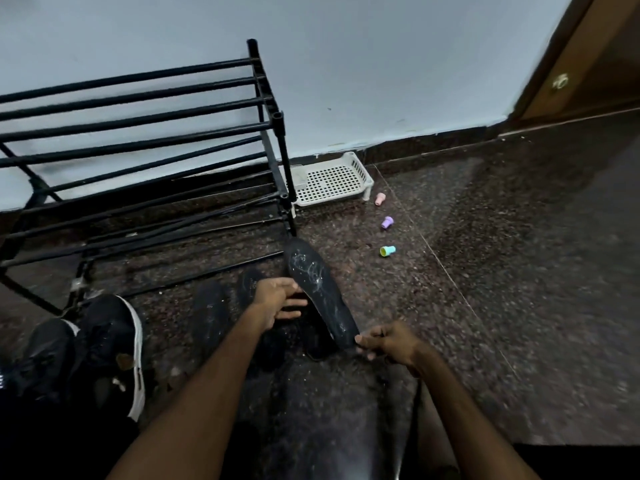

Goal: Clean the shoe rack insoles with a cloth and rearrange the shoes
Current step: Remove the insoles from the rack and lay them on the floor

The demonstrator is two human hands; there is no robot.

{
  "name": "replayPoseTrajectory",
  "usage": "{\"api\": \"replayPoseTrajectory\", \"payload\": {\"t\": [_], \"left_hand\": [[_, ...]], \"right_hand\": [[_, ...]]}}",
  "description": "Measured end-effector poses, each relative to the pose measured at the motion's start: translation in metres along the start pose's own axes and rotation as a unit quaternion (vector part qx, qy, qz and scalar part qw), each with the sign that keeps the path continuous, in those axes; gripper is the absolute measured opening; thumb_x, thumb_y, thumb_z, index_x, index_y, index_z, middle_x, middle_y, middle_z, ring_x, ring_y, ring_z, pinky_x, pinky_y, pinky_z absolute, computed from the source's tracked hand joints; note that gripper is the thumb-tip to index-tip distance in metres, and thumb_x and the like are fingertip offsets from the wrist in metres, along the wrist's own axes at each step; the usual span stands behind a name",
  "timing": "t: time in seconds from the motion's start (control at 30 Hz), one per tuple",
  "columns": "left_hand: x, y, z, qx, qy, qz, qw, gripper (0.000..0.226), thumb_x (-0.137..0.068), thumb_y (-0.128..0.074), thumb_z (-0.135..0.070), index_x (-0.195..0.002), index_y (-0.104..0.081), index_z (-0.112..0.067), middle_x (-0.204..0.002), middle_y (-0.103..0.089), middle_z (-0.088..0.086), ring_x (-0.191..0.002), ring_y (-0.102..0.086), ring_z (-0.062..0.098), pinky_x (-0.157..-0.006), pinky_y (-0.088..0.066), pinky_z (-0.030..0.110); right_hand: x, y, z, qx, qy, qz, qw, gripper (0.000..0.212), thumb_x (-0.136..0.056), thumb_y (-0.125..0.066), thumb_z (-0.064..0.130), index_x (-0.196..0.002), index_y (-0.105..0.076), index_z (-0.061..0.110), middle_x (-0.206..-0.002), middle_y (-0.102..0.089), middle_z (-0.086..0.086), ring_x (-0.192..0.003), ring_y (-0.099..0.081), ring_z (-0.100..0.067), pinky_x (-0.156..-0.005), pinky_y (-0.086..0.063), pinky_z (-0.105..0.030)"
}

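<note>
A black insole [317, 285] with white scuff marks tilts up from the floor, its toe pointing at the rack. My right hand [388, 342] pinches its heel end. My left hand [277, 299] is at the insole's left edge with fingers spread and touching it; whether it grips is unclear. Two more dark insoles [209, 317] [248, 284] lie flat on the floor left of my hands. A pair of black shoes [104, 348] with white soles stands at the lower left. The black metal shoe rack [138, 133] holds nothing on its bars. No cloth is visible.
A white perforated plastic tray [360, 168] sits against the wall right of the rack. Three small plastic caps, pink [380, 199], purple [387, 222] and green-yellow [387, 250], lie on the dark granite floor [502, 254]. A brown door [588, 64] is at the far right.
</note>
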State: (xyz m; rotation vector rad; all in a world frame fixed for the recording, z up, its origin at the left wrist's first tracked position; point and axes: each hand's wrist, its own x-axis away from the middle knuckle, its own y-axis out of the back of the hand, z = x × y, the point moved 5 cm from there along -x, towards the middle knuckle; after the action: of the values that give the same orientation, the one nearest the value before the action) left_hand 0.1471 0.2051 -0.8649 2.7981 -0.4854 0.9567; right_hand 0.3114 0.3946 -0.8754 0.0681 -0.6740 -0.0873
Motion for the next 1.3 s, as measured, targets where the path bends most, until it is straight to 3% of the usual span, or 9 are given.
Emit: {"api": "replayPoseTrajectory", "payload": {"t": [0.2,0.3,0.47,0.6,0.77,0.9,1.03,1.13,1.3], "left_hand": [[-0.031,-0.054,0.019,-0.01,0.035,0.033,0.999,0.016,-0.102,-0.048,-0.009,-0.095,-0.061,-0.016,-0.104,-0.067,0.006,-0.082,-0.069,0.02,-0.066,-0.058,0.039],[-0.045,-0.07,0.024,-0.013,0.043,0.03,0.999,0.014,-0.102,-0.047,-0.011,-0.108,-0.06,-0.013,-0.104,-0.067,0.006,-0.082,-0.067,0.02,-0.066,-0.058,0.039],[-0.058,-0.082,0.029,-0.051,0.058,0.039,0.996,0.015,-0.103,-0.044,-0.009,-0.098,-0.057,-0.014,-0.109,-0.063,0.009,-0.087,-0.064,0.024,-0.07,-0.056,0.04],[-0.062,-0.082,0.04,-0.093,0.061,0.058,0.992,0.015,-0.103,-0.046,-0.013,-0.115,-0.056,-0.01,-0.11,-0.063,0.008,-0.093,-0.064,0.026,-0.073,-0.056,0.041],[-0.058,-0.079,0.043,-0.133,0.045,0.06,0.988,0.013,-0.103,-0.045,-0.014,-0.109,-0.056,-0.012,-0.1,-0.064,0.006,-0.074,-0.061,0.019,-0.057,-0.054,0.032],[-0.059,-0.077,0.034,-0.303,-0.05,0.032,0.951,0.023,-0.098,-0.047,-0.015,-0.081,-0.061,-0.023,-0.091,-0.073,0.002,-0.057,-0.061,0.017,-0.039,-0.039,0.017],[-0.065,-0.075,0.003,-0.356,-0.112,0.019,0.927,0.021,-0.095,-0.054,-0.019,-0.077,-0.06,-0.027,-0.087,-0.073,-0.002,-0.066,-0.065,0.02,-0.059,-0.05,0.025],[-0.077,-0.074,-0.037,-0.345,-0.15,-0.001,0.926,0.009,-0.094,-0.058,-0.017,-0.095,-0.067,-0.018,-0.093,-0.069,0.002,-0.077,-0.061,0.023,-0.069,-0.048,0.028],[-0.12,-0.073,-0.105,-0.346,-0.188,-0.04,0.918,0.028,-0.096,-0.054,-0.015,-0.123,-0.059,-0.01,-0.115,-0.065,0.007,-0.106,-0.061,0.026,-0.093,-0.051,0.035]], "right_hand": [[-0.024,0.028,-0.054,-0.065,-0.047,-0.073,0.994,0.026,-0.088,-0.072,0.023,-0.064,-0.074,0.013,-0.06,-0.06,-0.011,-0.047,-0.042,-0.017,-0.051,-0.033,-0.027],[-0.036,0.031,-0.061,-0.076,-0.058,-0.098,0.991,0.026,-0.089,-0.072,0.021,-0.066,-0.071,0.009,-0.054,-0.06,-0.007,-0.04,-0.044,-0.012,-0.047,-0.033,-0.024],[-0.057,0.026,-0.073,-0.088,-0.072,-0.121,0.986,0.021,-0.091,-0.069,0.014,-0.074,-0.068,0.001,-0.064,-0.064,-0.014,-0.038,-0.045,-0.011,-0.042,-0.035,-0.018],[-0.068,0.024,-0.076,-0.04,-0.078,-0.123,0.989,0.025,-0.092,-0.067,0.009,-0.068,-0.065,0.002,-0.057,-0.065,-0.006,-0.034,-0.045,-0.006,-0.039,-0.036,-0.016],[-0.074,0.025,-0.074,0.02,-0.091,-0.127,0.988,0.024,-0.093,-0.066,0.012,-0.071,-0.064,0.002,-0.051,-0.063,-0.001,-0.033,-0.045,-0.007,-0.04,-0.038,-0.016],[-0.072,0.031,-0.074,0.141,-0.121,-0.113,0.976,0.031,-0.09,-0.07,0.032,-0.069,-0.069,0.009,-0.057,-0.069,-0.002,-0.043,-0.055,-0.011,-0.052,-0.047,-0.024],[-0.071,0.043,-0.052,0.198,-0.127,-0.127,0.964,0.042,-0.091,-0.065,0.043,-0.063,-0.068,0.011,-0.052,-0.066,0.003,-0.045,-0.057,-0.009,-0.057,-0.049,-0.024],[-0.089,0.057,-0.008,0.282,-0.08,-0.159,0.943,0.041,-0.091,-0.064,0.041,-0.062,-0.061,0.014,-0.06,-0.063,0.002,-0.058,-0.06,-0.014,-0.06,-0.046,-0.024],[-0.157,0.07,0.095,0.335,0.035,-0.183,0.924,0.027,-0.093,-0.061,0.027,-0.07,-0.058,0.014,-0.081,-0.066,-0.008,-0.088,-0.066,-0.027,-0.07,-0.046,-0.028]]}}
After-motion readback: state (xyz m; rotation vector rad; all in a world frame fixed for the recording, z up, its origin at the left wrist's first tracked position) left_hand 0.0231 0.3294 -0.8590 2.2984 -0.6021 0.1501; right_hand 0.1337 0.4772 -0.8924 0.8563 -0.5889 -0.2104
